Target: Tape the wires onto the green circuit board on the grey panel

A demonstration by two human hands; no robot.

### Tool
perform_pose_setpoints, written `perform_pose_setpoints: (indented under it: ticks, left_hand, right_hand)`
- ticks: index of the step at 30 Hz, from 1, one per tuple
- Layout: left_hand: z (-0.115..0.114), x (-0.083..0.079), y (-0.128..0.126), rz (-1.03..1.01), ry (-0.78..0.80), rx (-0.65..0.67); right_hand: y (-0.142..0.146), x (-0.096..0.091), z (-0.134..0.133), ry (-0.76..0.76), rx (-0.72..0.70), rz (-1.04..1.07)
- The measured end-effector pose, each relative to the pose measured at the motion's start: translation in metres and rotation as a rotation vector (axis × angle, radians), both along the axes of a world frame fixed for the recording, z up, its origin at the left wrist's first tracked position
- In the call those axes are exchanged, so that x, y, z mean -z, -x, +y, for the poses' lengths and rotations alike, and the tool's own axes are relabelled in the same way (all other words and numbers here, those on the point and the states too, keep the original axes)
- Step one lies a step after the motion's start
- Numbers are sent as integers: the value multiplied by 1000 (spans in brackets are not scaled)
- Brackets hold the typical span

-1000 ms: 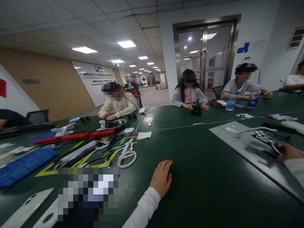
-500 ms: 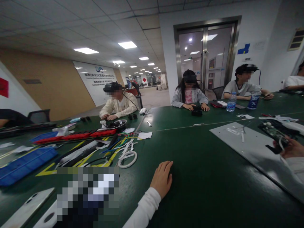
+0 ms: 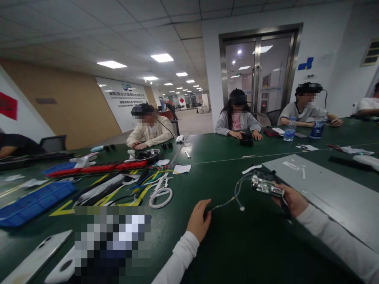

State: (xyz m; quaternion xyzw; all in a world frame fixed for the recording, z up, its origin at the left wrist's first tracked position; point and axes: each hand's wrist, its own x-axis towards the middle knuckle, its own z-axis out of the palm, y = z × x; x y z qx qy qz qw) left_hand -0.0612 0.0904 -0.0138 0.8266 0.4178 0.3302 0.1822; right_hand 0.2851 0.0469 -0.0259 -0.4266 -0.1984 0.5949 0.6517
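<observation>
My right hand (image 3: pixel 293 199) grips a circuit board (image 3: pixel 265 185) with a dark backing, held above the table at the left end of a flat grey panel (image 3: pixel 308 185). Thin pale wires (image 3: pixel 236 191) trail from the board. One carries a small white connector (image 3: pixel 242 208); another runs left toward my other hand. My left hand (image 3: pixel 199 221) is over the green table with bent fingers and a gap between thumb and forefinger. That wire's end reaches this gap; no firm grip on it shows.
Bundled white cable (image 3: pixel 160 197), coloured wires and a blue tray (image 3: pixel 37 201) lie on the left. A small wrench (image 3: pixel 187 154) rests farther back. A water bottle (image 3: pixel 290 129) stands at the far right. Several people sit around the table.
My right hand has carried the circuit board leftward from over the grey panel, its wires trailing toward my left hand. The left hand's fingers have curled slightly.
</observation>
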Motion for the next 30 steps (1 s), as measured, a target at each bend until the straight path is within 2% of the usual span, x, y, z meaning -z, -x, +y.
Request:
perform_pose_setpoints:
  ticks: [4,7,10,13,16,18,22,25,27,30]
  left_hand:
    - [9,3,5,-376,275,-72]
    - [19,2,12,-626,415,-143]
    - [34,0,28,-826,394,-316]
    - [49,0,49,-975,364,-474]
    - [55,-3,61,-1025,398,-518]
    - [51,-7,59,-958,463,-442]
    - [29,-16,30,-614,646,-94]
    - [11,-20,5,-415,687,115]
    - [3,-20,-5,-357,698,190]
    - [-2,-17,-11,-328,683,217]
  right_hand:
    - [60,9,-10,46,-194,38]
    - [77,9,-15,39,-271,30]
    - [80,7,-14,56,-305,42]
    - [81,5,-14,4,-315,41]
    - [83,5,-16,-55,-338,18]
    - [84,6,-17,-61,-360,0]
    - [85,7,-18,-47,-361,-46]
    - [86,6,-20,-44,-344,-76]
    - [87,5,-21,-53,-345,-87]
    - [87,3,-23,-63,-356,-111]
